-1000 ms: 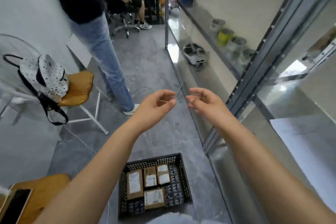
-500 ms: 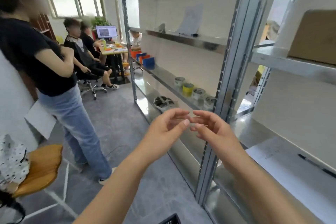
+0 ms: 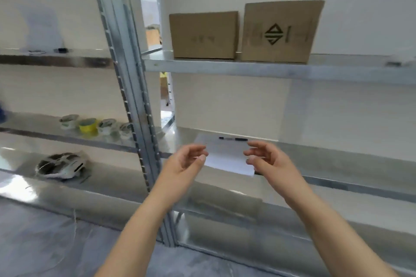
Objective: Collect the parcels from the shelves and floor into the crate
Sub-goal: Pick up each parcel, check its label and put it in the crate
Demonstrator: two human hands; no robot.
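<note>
Two brown cardboard parcels stand on the upper metal shelf: a plain one on the left and a taller one with a black diamond logo right beside it. My left hand and my right hand are raised in front of the lower shelf, well below the parcels. Both hands have loosely curled fingers and hold nothing. They are apart, palms turned toward each other. The crate is out of view.
A white sheet of paper with a black pen lies on the lower shelf behind my hands. Several tape rolls and a white helmet sit on the left shelves. A steel upright post divides the shelving.
The view swung up and right from the floor and crate to the shelves with the parcels. My hands, close together before, have moved apart.
</note>
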